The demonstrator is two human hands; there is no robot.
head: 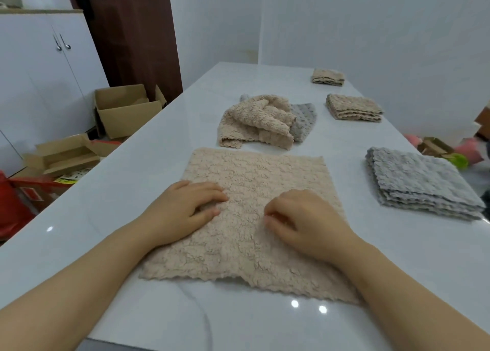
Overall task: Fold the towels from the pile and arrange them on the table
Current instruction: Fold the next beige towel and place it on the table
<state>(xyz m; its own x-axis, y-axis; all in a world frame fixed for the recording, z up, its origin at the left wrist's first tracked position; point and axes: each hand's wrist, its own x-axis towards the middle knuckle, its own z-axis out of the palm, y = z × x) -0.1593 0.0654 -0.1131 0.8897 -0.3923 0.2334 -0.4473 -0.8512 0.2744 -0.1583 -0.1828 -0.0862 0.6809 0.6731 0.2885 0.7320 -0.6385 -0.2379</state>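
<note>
At the far left, on the floor, stands a red carton [16,204] with a white label whose writing is too blurred to read. Behind it is a white two-door cabinet with small metal handles [39,80], and beside that lie two open brown cardboard boxes [127,112], with no print that can be read. A long glossy white table [106,207] runs away from the viewer. The left hand [183,210] lies palm down on the near-left part of a flat, square, fluffy beige towel [254,175] spread in the middle of the table's near end; its fingers are close together and nearly straight, resting on the cloth. The right hand [305,218] rests on the same towel just beside the left, its fingers curled with the tips on the pile; whether they pinch the cloth cannot be told. Beyond the spread towel sits the loose heap of crumpled beige and grey towels [257,120]. To the right, well apart along the table's edge, are a small folded beige stack [328,77] farthest away, a larger folded beige stack [352,108], and a folded grey stack [421,183] nearest
</note>
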